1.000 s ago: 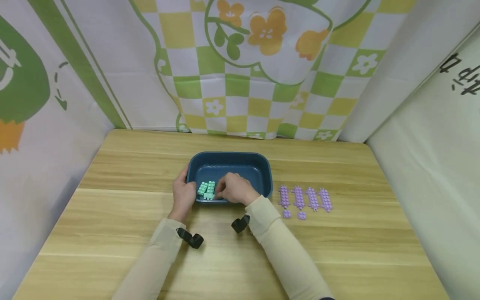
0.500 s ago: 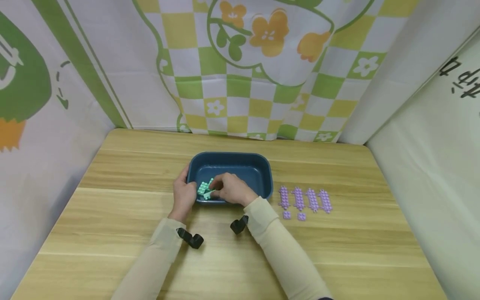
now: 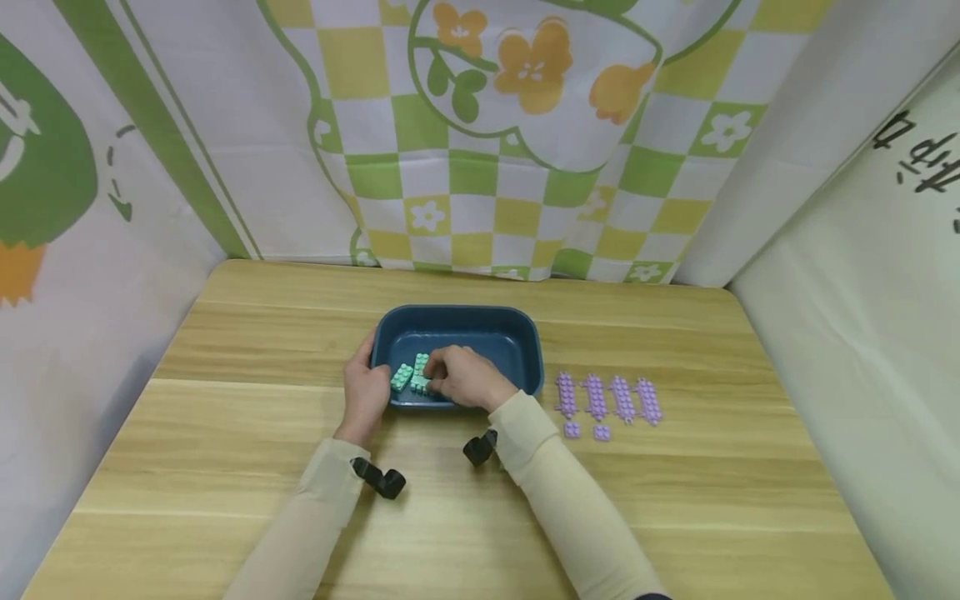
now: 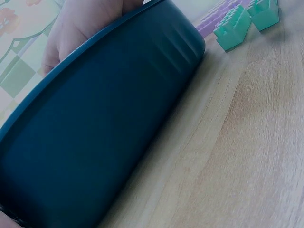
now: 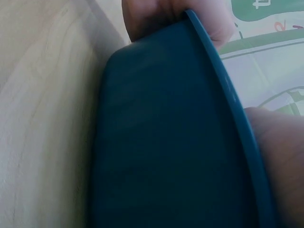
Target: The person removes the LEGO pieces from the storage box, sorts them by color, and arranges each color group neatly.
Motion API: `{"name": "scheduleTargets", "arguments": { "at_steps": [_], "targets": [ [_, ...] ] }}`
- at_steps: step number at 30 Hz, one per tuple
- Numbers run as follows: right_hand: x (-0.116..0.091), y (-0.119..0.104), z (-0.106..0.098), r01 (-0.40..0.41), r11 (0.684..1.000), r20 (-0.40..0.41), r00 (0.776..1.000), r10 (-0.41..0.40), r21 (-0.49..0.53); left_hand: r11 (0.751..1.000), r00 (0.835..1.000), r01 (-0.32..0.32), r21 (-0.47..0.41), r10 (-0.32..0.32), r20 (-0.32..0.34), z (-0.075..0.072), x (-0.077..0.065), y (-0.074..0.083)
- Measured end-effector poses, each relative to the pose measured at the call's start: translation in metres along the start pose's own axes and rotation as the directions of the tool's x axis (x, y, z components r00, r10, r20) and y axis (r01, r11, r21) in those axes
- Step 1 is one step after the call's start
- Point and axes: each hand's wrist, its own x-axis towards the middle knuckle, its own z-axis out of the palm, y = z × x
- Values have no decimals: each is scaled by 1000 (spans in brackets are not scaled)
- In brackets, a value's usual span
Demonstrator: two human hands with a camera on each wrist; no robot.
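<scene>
My left hand (image 3: pixel 365 387) grips the left end of a dark blue tray (image 3: pixel 457 312), thumb over the rim. In the right wrist view, that left hand (image 5: pixel 175 19) wraps the tray's far end. My right hand (image 3: pixel 468 379) reaches over the front wall into the tray. Its curled thumb and fingers pinch a mint-green toy brick (image 3: pixel 419 386) lying crosswise near the front. Behind this piece is another studded mint brick (image 3: pixel 422 364), and a third mint brick (image 3: pixel 402 377) lies slantwise nearer the left hand. The fingertips partly cover the pinched brick.
Right of the tray, several long lilac studded pieces (image 3: pixel 595 397) stand in a row, with two small lilac square bricks (image 3: pixel 572 430) in front. In the left wrist view, small bricks (image 4: pixel 232 31) beyond the tray look mint green. A patterned curtain (image 3: pixel 480 192) hangs behind the table.
The pinched mint brick has gone from tilted to lying crosswise by the one behind it. The leftmost brick has shifted slightly left, opening a gap. The left hand keeps its grip.
</scene>
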Motion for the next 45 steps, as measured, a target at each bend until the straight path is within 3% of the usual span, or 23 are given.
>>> {"name": "scheduleTargets", "arguments": {
  "at_steps": [12,19,22,25,29,32,37,40,42,45],
  "targets": [
    [2,1,1,-25,998,-30,999,23,-56,1000,1000,-19,-20,19,-12,1,-1,0],
    [4,-1,0,-29,989,-26,999,26,-144,1000,1000,-18,-21,18,-3,1,0,-1],
    [1,1,-2,-23,992,-13,1000,21,-125,999,1000,-18,-29,17,-4,1,-1,0],
    [-6,6,-7,20,999,-35,999,-21,-37,999,1000,-22,-39,22,-13,1,0,-1],
    [-25,16,-18,127,985,-125,986,-113,117,999,1000,-19,-46,18,-12,1,1,-1],
    [-49,27,-27,172,956,-197,972,-126,238,999,1000,-3,-33,3,-8,2,0,0],
    [-93,51,-39,167,886,-282,958,-43,433,1000,1000,9,-14,-9,-9,3,0,-1],
    [-118,64,-42,144,872,-334,942,23,468,1000,1000,17,-12,-17,-5,3,1,-1],
    [-133,72,-41,146,874,-391,919,54,464,1000,1000,24,-14,-24,-5,4,1,0],
    [-156,82,-39,168,899,-503,862,65,405,999,999,36,-16,-36,-13,3,1,2]
  ]
}}
